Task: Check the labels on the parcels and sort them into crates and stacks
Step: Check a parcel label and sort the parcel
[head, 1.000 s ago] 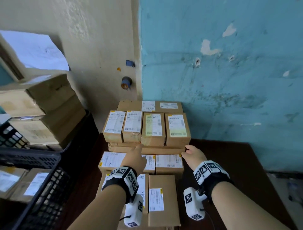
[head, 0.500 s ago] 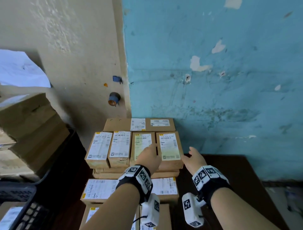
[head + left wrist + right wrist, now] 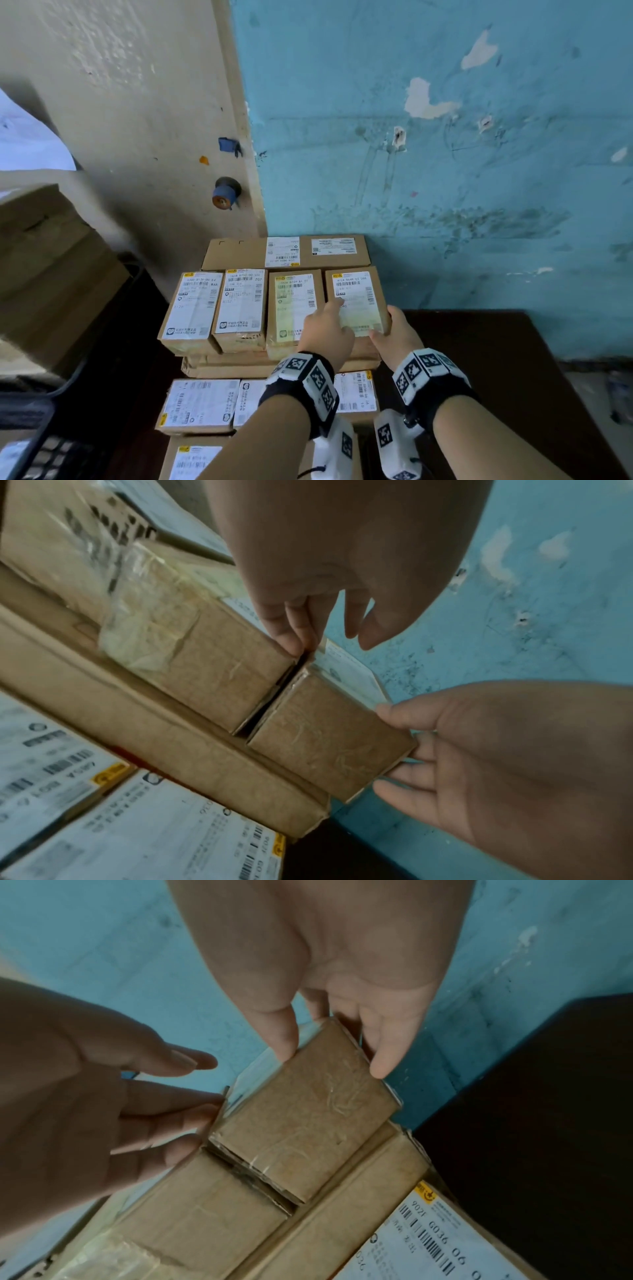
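in the head view the right hand [image 3: 394,334] is curling round the outer near corner of the rightmost parcel [image 3: 356,301] while the left hand [image 3: 327,330] is lying on its label, so i judge it could be dragging its neighbour [image 3: 293,305] askew. in the left wrist view the left fingertips [image 3: 291,639] are pressing into the seam just beyond the palm. in the right wrist view thumb and fingers are straddling the box end directly under the palm.

Storeroom: stacked labelled parcels [image 3: 294,308], crate [image 3: 41,452]
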`<state>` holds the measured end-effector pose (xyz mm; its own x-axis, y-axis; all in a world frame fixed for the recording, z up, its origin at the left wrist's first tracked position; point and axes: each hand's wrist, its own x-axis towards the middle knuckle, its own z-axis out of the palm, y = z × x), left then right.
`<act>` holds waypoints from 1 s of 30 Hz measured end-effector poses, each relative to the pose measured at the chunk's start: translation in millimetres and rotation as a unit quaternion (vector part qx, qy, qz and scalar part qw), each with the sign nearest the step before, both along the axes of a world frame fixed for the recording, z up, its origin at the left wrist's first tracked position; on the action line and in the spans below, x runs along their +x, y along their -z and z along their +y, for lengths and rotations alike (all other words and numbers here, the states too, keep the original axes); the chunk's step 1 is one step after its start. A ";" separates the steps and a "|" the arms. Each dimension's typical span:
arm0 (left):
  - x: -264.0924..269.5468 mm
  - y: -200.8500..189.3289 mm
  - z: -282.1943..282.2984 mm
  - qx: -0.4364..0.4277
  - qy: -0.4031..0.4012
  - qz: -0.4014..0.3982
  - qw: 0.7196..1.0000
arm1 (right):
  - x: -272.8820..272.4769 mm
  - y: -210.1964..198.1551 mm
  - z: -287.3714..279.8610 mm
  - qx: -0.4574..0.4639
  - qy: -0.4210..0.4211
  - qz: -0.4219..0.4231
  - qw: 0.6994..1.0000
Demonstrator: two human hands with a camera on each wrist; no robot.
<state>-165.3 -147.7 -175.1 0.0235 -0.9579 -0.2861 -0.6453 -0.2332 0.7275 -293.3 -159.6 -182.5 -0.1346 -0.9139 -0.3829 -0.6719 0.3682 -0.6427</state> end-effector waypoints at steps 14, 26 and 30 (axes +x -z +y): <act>-18.1 -27.2 21.2 -0.103 -0.099 0.209 0.967 | -22.5 -26.6 27.7 -0.108 0.061 -0.112 0.986; -1.1 -125.4 65.9 -0.270 -0.121 0.380 0.876 | -14.7 -125.9 61.4 -0.292 0.059 -0.238 0.925; 14.7 -166.0 86.0 -0.313 -0.113 0.396 0.856 | -4.3 -168.6 82.4 -0.319 0.031 -0.258 0.911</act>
<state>-150.6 -61.7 -9.1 0.2642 -0.9259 0.2699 0.1178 0.3088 0.9438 -297.6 -77.2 -13.9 -0.1460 -0.9696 0.1964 -0.2099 -0.1637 -0.9639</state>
